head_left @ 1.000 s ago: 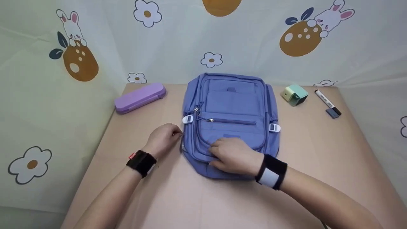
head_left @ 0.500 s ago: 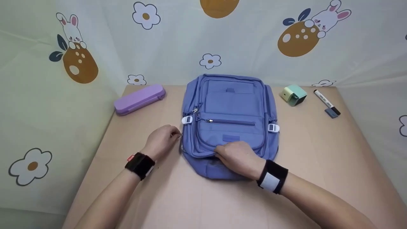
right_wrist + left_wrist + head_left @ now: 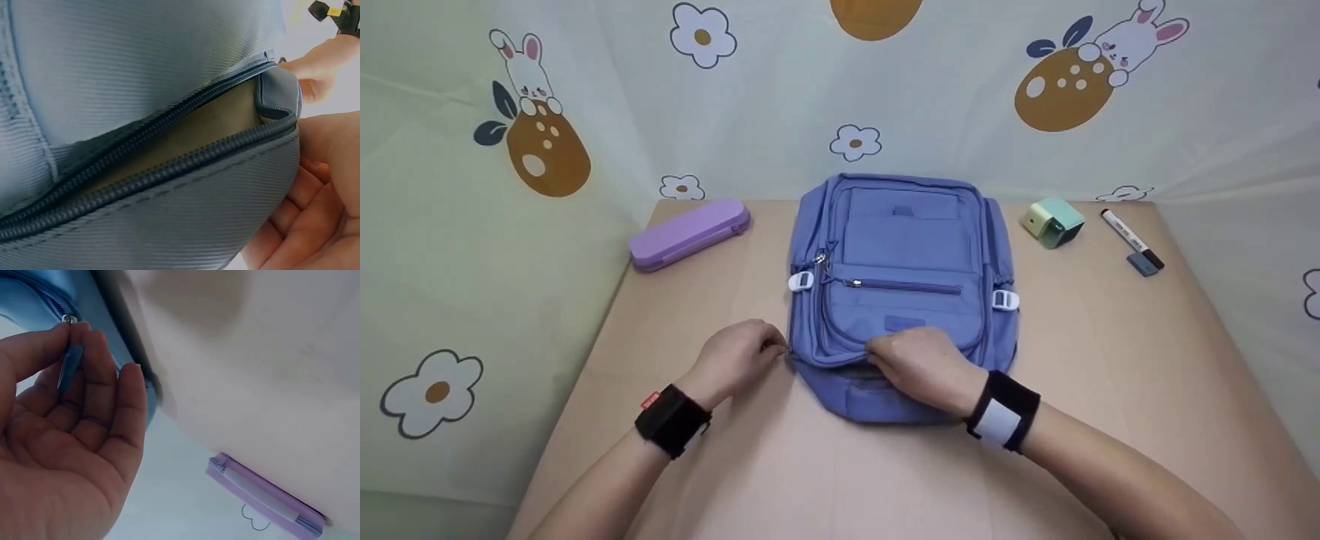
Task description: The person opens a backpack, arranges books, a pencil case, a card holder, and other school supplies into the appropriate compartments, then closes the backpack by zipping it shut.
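Observation:
A blue backpack [image 3: 911, 244] lies front side up on the table. At its lower left side, my left hand [image 3: 733, 360] pinches a zipper pull [image 3: 70, 367] between thumb and fingers; the metal slider [image 3: 69, 319] shows just beyond the fingertips. My right hand [image 3: 926, 369] grips the edge of the front section near the bottom, thumb and fingers curled at the fabric. The right wrist view shows the zipper teeth [image 3: 208, 154] parted there, with a tan lining [image 3: 219, 115] inside the gap. Part of the fabric lies hidden behind the right fingers.
A purple pencil case [image 3: 690, 234] lies at the back left of the table [image 3: 780, 480]. Back right are a green and yellow pencil sharpener [image 3: 1063, 217], a marker [image 3: 1125, 232] and a small blue-grey block [image 3: 1144, 264]. A patterned cloth [image 3: 945, 105] hangs behind.
My left hand has moved down along the backpack's left side, toward me. My right hand has shifted slightly rightward and now grips the section's lower edge, and the gap beneath that edge looks wider.

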Available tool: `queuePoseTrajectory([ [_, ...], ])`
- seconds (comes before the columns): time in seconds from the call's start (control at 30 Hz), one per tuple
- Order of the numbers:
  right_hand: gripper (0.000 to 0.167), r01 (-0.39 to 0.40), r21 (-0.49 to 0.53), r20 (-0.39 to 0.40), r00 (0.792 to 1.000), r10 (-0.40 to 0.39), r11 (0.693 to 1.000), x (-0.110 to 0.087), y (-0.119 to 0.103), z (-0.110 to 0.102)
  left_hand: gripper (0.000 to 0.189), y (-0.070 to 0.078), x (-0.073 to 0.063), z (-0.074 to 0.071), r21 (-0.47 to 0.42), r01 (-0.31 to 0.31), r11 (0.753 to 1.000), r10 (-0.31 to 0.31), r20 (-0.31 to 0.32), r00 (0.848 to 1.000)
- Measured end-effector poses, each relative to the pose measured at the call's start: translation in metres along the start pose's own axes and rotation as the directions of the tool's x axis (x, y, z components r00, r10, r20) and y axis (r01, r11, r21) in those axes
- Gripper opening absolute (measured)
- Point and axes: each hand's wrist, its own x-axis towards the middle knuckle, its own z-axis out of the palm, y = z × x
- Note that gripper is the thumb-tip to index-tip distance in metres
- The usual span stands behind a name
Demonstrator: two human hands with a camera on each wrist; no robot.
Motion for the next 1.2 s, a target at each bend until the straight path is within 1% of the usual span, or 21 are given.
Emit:
queuePoseTrajectory([
  [0.07,0.015,-0.006,0.014,0.004,1.000,0.006,1.000,-0.001,0.000,0.000,0.005,0.002,-0.003,0.000,0.002,-0.004,1.000,0.004,0.005,1.000],
  [0.17,0.010,-0.001,0.045,0.002,1.000,0.001,0.999,-0.003,0.000,-0.001,0.005,0.002,-0.004,0.001,0.007,0.001,1.000,-0.001,-0.005,1.000],
  [0.27,0.014,0.018,0.079,-0.004,1.000,-0.017,0.997,-0.011,0.000,-0.004,0.005,0.001,-0.006,0.004,0.008,0.012,1.000,-0.012,-0.017,1.000],
  [0.37,0.022,0.031,0.101,-0.015,0.999,-0.030,0.994,-0.023,0.002,-0.010,0.005,0.000,-0.007,0.006,0.003,0.030,1.000,-0.030,-0.020,0.999],
  [0.5,0.030,0.021,0.090,-0.036,0.999,-0.018,0.996,-0.046,0.010,-0.019,0.004,0.000,-0.008,0.007,-0.013,0.035,0.999,-0.036,-0.028,0.999],
  [0.63,0.031,-0.009,0.068,-0.057,0.998,0.013,0.998,-0.069,0.022,-0.023,0.004,0.000,-0.010,0.007,-0.025,0.028,0.999,-0.029,-0.038,0.999],
  [0.73,0.029,-0.015,0.072,-0.093,0.995,0.021,0.997,-0.078,0.028,-0.020,0.005,-0.001,-0.011,0.007,-0.031,0.039,0.999,-0.040,-0.039,0.998],
  [0.8,0.030,-0.001,0.079,-0.122,0.992,0.010,0.997,-0.080,0.029,-0.015,0.006,0.000,-0.011,0.007,-0.034,0.049,0.998,-0.050,-0.037,0.998],
  [0.9,0.030,0.036,0.083,-0.162,0.987,-0.023,0.996,-0.076,0.028,-0.007,0.005,-0.001,-0.012,0.008,-0.036,0.060,0.998,-0.061,-0.039,0.997],
  [1.0,0.024,0.054,0.058,-0.200,0.979,-0.041,0.997,-0.070,0.026,0.001,0.004,0.000,-0.012,0.009,-0.037,0.069,0.997,-0.070,-0.040,0.997],
  [1.13,0.009,0.022,0.005,-0.251,0.968,-0.020,1.000,-0.063,0.025,0.005,0.004,0.001,-0.013,0.009,-0.045,0.086,0.995,-0.088,-0.035,0.996],
  [1.2,0.006,-0.003,-0.003,-0.271,0.962,0.002,1.000,-0.061,0.025,0.004,0.004,0.002,-0.013,0.009,-0.054,0.092,0.994,-0.094,-0.029,0.995],
])
